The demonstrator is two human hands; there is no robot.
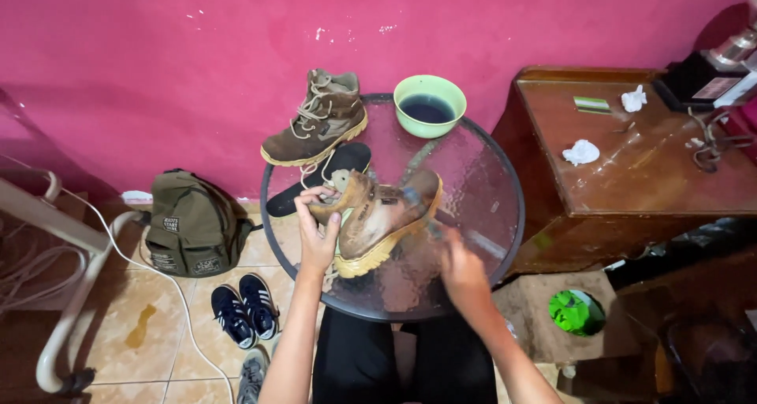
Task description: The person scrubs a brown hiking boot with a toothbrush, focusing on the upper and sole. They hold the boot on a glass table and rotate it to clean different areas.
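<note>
A brown suede boot (378,215) with a tan sole lies tilted on a round glass table (489,175). My left hand (315,227) grips the boot at its ankle collar. My right hand (459,266) is blurred beside the boot's sole and holds a thin brush-like tool (419,207) whose tip reaches the boot's upper. The matching boot (319,120) stands upright at the back of the table, laces loose. A black insole (319,179) lies between the two boots. A green bowl (430,104) of dark liquid sits at the table's far edge.
An olive backpack (193,227) leans on the pink wall at left, with dark sneakers (244,309) on the tiled floor. A wooden cabinet (631,167) with crumpled tissues stands right of the table. A white pipe frame (71,294) is at far left.
</note>
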